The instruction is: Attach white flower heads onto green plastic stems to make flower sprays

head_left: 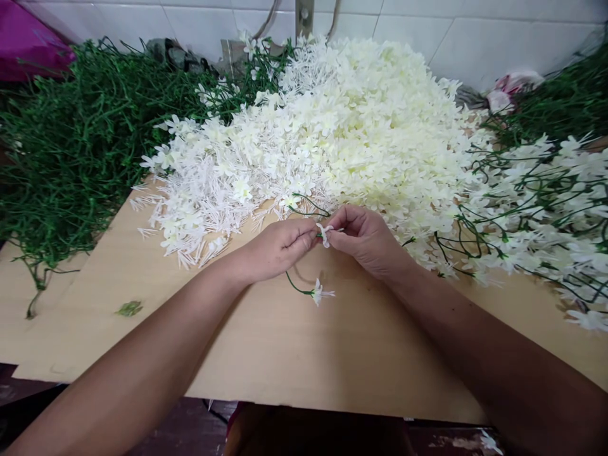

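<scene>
Two forearms (152, 348) are stretching in from the near corners, one left, one right, and the two hands are meeting mid-board! The left hand (275, 250) is gripping one green stem (298, 287); the right hand (368, 240) is pinching one white flower (325, 235) between thumb and fingers, right at the left fingertips. A second flower (317, 292) is dangling below, on the near side.

Counting the heaps: one mound of blossoms (380, 126) is filling the far middle, too many to number; two heaps of green stems are standing by, one left (80, 145), one far right (560, 95); one spread of stemmed flowers (546, 215) is sprawling right. One green scrap (129, 308) is lying left.

Everything is resting on a tan board (332, 361), with a white tiled wall (204, 28) rising behind and a dark floor (161, 424) showing nearest.

The picture's edge is cutting off a purple bag (31, 41), far left. Fingers are hiding the join between stem and flower, and a pinkish bundle (508, 88), far right, is defying identification.
</scene>
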`<state>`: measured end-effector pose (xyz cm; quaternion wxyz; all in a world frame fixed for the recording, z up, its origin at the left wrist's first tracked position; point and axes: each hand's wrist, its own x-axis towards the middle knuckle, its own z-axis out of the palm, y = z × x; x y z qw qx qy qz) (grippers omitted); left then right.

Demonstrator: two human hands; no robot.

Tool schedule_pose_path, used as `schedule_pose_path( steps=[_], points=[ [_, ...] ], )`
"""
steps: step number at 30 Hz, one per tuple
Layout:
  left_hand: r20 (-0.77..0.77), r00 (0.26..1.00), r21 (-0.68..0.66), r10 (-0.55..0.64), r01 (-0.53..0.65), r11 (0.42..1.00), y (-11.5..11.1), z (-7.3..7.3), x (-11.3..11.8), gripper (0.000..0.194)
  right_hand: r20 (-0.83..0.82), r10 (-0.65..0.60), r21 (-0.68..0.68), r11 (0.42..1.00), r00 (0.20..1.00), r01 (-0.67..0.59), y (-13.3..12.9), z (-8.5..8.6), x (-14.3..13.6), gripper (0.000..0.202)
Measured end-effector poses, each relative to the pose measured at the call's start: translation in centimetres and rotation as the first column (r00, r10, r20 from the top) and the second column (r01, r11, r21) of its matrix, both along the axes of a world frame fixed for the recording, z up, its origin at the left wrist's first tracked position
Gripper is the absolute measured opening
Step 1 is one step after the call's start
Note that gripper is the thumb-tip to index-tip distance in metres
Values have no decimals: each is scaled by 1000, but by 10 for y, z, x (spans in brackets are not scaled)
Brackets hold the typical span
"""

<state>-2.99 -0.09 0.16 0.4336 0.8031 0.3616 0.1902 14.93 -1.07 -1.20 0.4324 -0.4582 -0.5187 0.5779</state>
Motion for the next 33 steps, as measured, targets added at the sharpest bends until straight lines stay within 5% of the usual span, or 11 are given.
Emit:
schedule_pose_path(
  steps=[17,25,33],
  points=[
    [108,993,-36,42,-38,999,1,-5,1,29,-179,-48,-109,994,983,28,-3,-1,-5,29],
    [142,986,-127,85,-67,990,1,-4,-4,29,-350,23,-189,977,936,-94,-6,-1,2,21],
    [158,987,-111,39,-21,994,2,-3,-4,26,-359,-5,-229,970,933,-83,-5,-1,2,16]
  ],
)
